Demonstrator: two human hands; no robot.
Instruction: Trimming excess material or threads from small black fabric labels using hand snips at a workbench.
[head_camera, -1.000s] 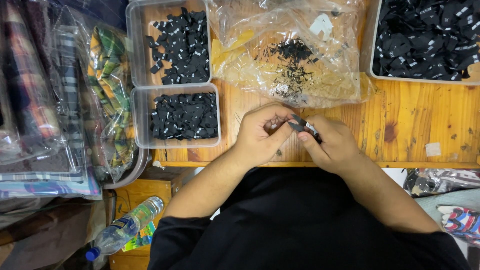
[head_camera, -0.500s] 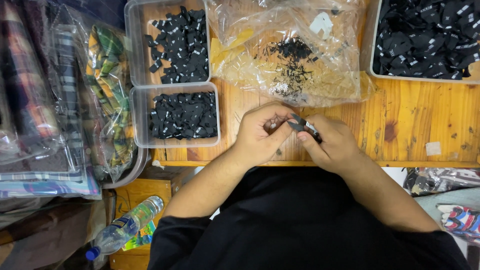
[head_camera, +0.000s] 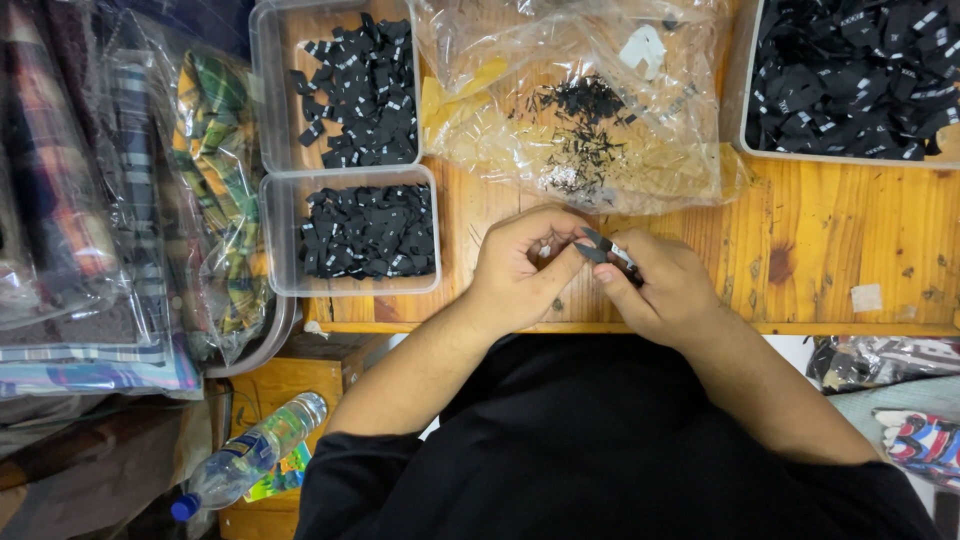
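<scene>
- The left hand (head_camera: 520, 265) and the right hand (head_camera: 655, 285) are meeting over the near edge of the wooden table (head_camera: 840, 250), fingertips pinched together on one small black label (head_camera: 598, 246), which is sitting between them above the table edge, close to the body where it is easiest to see.
- Both hands are clamping on that label; whether it is being folded or only held, I cannot tell, since the fingers are covering most of it.
- Just beyond the hands, a clear plastic bag (head_camera: 580, 110) is lying open with tiny black scraps inside, within easy reach.
- To the left, two clear tubs (head_camera: 350, 225) are holding sorted black labels; a third tray (head_camera: 850, 80) at upper right is being cut off by the frame.
- Bagged plaid cloth (head_camera: 215, 180) is hanging off the left; a water bottle (head_camera: 250, 455) is lying lower down, its surroundings dim.
</scene>
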